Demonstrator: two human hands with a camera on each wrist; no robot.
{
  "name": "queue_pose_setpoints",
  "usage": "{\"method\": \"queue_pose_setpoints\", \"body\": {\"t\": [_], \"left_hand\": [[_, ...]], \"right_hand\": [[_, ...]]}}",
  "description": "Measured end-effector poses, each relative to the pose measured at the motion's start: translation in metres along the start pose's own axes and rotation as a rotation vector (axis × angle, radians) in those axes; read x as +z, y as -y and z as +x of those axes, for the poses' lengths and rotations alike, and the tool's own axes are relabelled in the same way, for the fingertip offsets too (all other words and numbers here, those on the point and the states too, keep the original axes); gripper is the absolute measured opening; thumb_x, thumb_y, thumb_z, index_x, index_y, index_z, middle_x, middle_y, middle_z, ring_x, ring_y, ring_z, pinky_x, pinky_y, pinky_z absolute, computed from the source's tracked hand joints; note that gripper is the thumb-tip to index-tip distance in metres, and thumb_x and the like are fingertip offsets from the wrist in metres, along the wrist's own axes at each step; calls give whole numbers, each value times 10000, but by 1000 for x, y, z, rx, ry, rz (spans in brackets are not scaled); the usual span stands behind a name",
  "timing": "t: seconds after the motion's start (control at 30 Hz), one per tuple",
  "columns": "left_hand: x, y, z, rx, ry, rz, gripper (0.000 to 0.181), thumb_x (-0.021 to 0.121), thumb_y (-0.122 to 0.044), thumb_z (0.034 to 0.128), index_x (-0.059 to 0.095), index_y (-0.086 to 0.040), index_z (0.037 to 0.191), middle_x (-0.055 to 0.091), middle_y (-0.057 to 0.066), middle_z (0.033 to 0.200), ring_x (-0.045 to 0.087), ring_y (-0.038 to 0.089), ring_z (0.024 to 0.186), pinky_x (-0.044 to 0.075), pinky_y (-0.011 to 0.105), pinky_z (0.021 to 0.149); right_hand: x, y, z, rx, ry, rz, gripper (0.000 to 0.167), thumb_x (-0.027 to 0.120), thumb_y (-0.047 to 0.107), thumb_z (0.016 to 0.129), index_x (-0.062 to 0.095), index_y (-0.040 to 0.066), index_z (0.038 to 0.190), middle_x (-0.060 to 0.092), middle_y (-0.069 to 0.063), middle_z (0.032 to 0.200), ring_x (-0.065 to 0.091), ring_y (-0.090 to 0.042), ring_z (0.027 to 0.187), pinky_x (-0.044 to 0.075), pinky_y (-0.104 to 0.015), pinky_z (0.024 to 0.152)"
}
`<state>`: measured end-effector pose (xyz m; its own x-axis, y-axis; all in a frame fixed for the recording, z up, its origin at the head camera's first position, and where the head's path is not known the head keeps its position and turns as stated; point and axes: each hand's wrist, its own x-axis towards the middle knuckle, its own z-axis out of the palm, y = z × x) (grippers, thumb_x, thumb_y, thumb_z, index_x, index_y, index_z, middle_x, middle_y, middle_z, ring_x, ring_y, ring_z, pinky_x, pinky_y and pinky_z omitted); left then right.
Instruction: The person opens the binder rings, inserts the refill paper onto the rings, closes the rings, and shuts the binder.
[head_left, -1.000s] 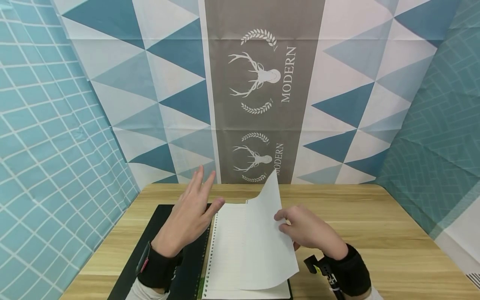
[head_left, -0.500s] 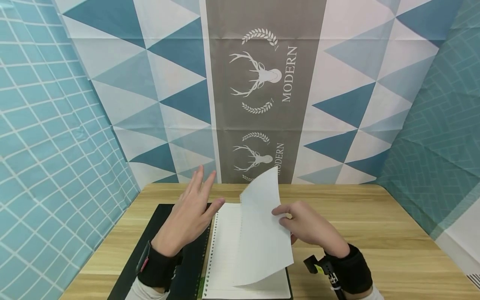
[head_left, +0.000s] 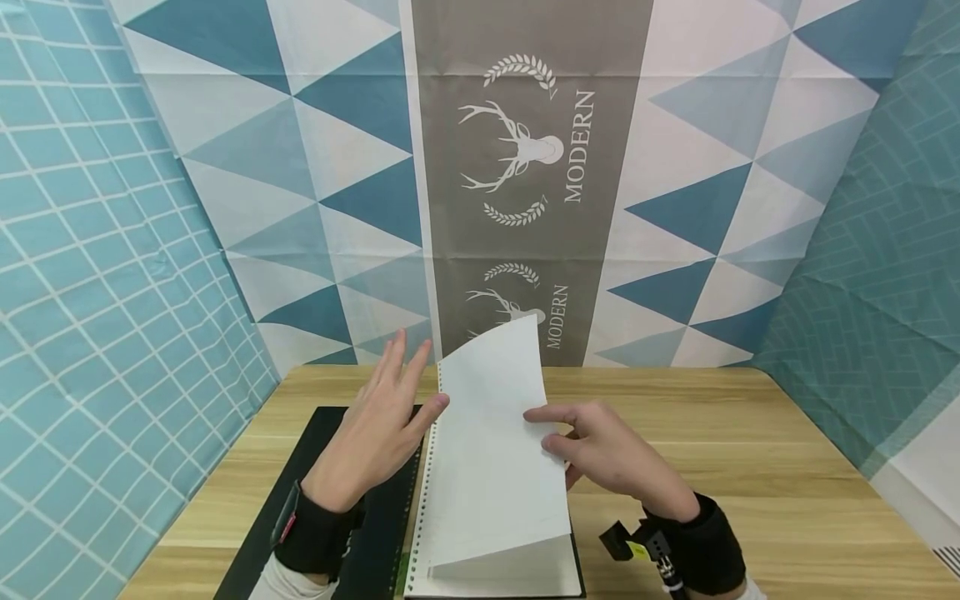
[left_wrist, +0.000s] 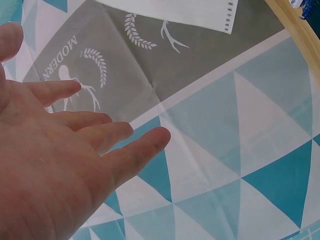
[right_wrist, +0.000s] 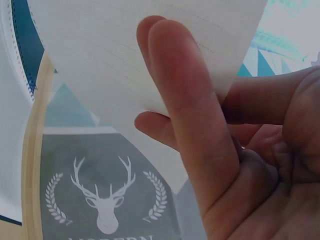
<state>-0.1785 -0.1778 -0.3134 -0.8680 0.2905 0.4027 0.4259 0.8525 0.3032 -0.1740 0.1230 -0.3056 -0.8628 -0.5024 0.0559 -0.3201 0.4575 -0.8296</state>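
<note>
A lined spiral-hole notebook [head_left: 540,575] lies spread on the table, its black cover [head_left: 300,517] to the left. Over its right side the right hand [head_left: 607,454] pinches the right edge of a raised white sheet [head_left: 495,458]. In the right wrist view the fingers of the right hand [right_wrist: 200,125] lie on the lined sheet [right_wrist: 95,55]. The left hand [head_left: 378,442] hovers over the black cover, fingers spread, holding nothing. The left wrist view shows the left hand [left_wrist: 65,155] apart from the sheet's holed corner [left_wrist: 200,12]. Whether the sheet's lower holed edge is attached cannot be told.
The wooden table [head_left: 750,467] extends to both sides of the notebook. Behind it hangs a patterned cloth [head_left: 525,167] with deer prints, and tiled-pattern cloth [head_left: 90,250] stands at the left. Both wrists wear black bands.
The raised sheet has swung left, and its holed edge now stands near the notebook's left margin. The right hand has shifted slightly left with it. The left hand has stayed still.
</note>
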Motion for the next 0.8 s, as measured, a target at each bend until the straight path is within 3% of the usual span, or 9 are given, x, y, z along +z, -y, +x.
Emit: {"method": "queue_pose_setpoints", "body": {"t": [0.2, 0.37, 0.53, 0.8], "left_hand": [[1, 0, 0, -15, 12, 2, 793, 392, -626, 1036, 142, -188, 1648, -38, 121, 1731, 46, 355, 1607, 259, 665, 1198], [1, 1, 2, -5, 0, 11, 787, 404, -609, 1039, 167, -165, 1644, -17, 151, 1727, 64, 378, 1601, 285, 671, 1182], [2, 0, 2, 3, -18, 16, 772, 418, -582, 1046, 197, -139, 1638, 23, 181, 1721, 104, 398, 1592, 314, 667, 1167], [2, 1, 1, 8, -13, 14, 772, 418, -581, 1045, 169, -162, 1643, -1, 158, 1726, 80, 374, 1600, 290, 657, 1187]], "right_hand": [[12, 3, 2, -46, 2, 1, 392, 569, -21, 959, 655, 31, 1338, 596, -255, 1394, 629, -181, 561, 595, -325, 535], [20, 2, 4, -85, 32, 32, 403, 564, -33, 956, 636, 4, 1350, 579, -276, 1408, 643, -156, 563, 584, -323, 509], [24, 1, 7, -46, 62, 54, 419, 555, -31, 961, 614, 5, 1374, 565, -263, 1422, 703, -162, 725, 587, -322, 514], [26, 1, 7, -20, 82, 6, 431, 548, -24, 959, 599, -8, 1386, 512, -277, 1485, 718, -171, 756, 587, -316, 519]]}}
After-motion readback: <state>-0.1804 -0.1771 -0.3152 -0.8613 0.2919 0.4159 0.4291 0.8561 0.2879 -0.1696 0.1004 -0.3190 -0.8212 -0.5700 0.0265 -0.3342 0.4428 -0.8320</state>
